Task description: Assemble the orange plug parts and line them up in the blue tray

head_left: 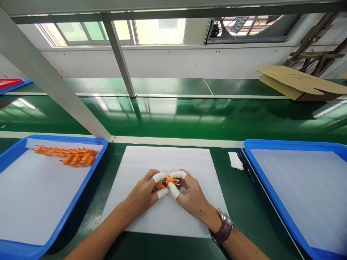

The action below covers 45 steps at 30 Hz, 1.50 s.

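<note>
We hold a small orange part [167,181] between our hands — left hand [145,193] and right hand [193,198] pinching it with white-covered fingertips [159,176] — over the white sheet [170,224] on the green table [241,202]; similar orange pieces [78,158] lie in the left blue tray [67,137].

Left hand [146,191] and right hand [193,198] are pinching a small orange piece [163,183] above a white sheet [168,224].
White covers [159,177] are wrapping both thumbs and forefingers, while the piece's metal prongs [176,182] are pointing right; a strapped watch [223,231] is circling the right wrist. To the left, a blue tray [65,137] is holding rows of orange pieces [78,159]; to the right, another blue tray [292,145] is lying on the green bench [238,202].
</note>
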Motion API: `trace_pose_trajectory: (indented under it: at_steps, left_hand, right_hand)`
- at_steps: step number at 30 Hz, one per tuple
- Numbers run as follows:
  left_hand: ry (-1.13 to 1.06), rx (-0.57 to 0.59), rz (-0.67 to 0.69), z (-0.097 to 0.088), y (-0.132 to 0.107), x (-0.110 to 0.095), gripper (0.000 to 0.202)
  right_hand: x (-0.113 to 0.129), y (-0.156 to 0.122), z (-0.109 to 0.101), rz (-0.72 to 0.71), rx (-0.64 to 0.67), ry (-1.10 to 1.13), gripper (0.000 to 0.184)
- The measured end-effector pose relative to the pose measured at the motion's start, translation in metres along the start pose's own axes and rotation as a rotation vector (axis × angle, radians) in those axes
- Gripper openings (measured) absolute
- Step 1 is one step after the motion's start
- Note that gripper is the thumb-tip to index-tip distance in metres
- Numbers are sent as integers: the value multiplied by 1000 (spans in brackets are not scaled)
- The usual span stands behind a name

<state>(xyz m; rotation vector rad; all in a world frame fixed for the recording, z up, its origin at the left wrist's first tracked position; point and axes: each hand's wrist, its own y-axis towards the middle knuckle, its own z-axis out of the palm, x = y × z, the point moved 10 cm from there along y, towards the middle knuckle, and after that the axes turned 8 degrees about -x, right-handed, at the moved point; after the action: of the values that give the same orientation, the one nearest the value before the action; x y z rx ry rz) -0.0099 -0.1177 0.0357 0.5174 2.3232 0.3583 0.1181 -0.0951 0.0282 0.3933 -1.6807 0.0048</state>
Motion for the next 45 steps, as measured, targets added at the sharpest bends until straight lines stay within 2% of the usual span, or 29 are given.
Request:
trace_pose_trajectory:
  at_steps: [3,9,16,25,31,38,45]
  left_hand:
    - [-86,10,-50,0,0,7,44]
    - [-85,-45,-3,0,-1,7,42]
    - [-65,-29,-13,5,-3,7,37]
    - [-87,-18,-99,7,-2,13,35]
    - [-72,-10,-17,9,2,7,31]
    - [-105,-64,-21,5,-3,7,37]
    - [-104,10,-38,6,-5,8,40]
  right_hand:
    - [3,2,-2,-31,28,-63,19]
    - [10,-1,2,-109,99,-139,23]
    - [0,-2,5,-58,103,-118,23]
    - [-4,-1,9,-47,166,-116,29]
    - [-5,5,12,-28,219,-80,23]
    - [-9,2,9,2,180,-66,23]
    - [-6,-1,8,-38,170,-88,24]
